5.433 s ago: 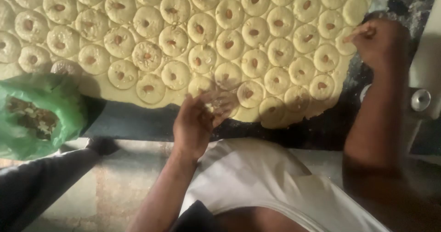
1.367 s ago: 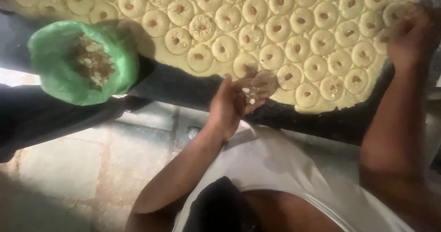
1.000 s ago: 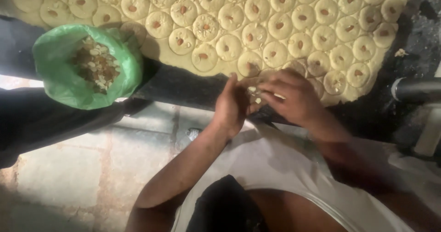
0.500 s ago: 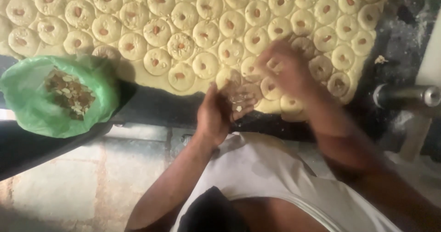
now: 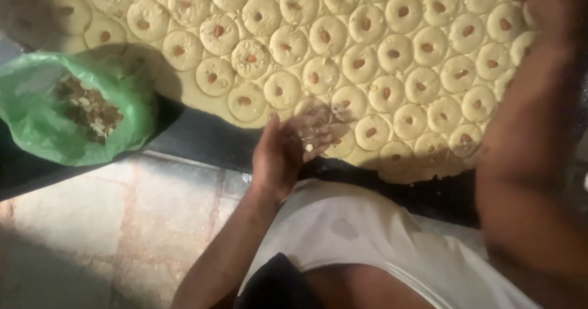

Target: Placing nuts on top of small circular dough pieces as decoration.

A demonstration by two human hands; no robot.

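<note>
- Left hand [image 5: 288, 146] held palm up at the near edge of the dough sheet [image 5: 202, 104]; fingers [image 5: 318, 131] loosely cupped, slightly spread, cradling a few small pale nut pieces [image 5: 309, 145], probably kept there as a ready supply close to the rounds
- Right hand [image 5: 554, 6] at the far right corner, over the outer rounds; blurred and cut by the frame edge, so cannot tell whether its fingers pinch anything
- Dough rounds [image 5: 251, 58] packed edge to edge in rows on the dark bench [image 5: 202, 140], each with one nut pressed in its centre
- Green plastic bag [image 5: 67, 110] lies open at the near left, chopped nuts inside, beside the sheet within easy reach
- Far left rounds fall in shadow; the sheet runs out of frame at the top
</note>
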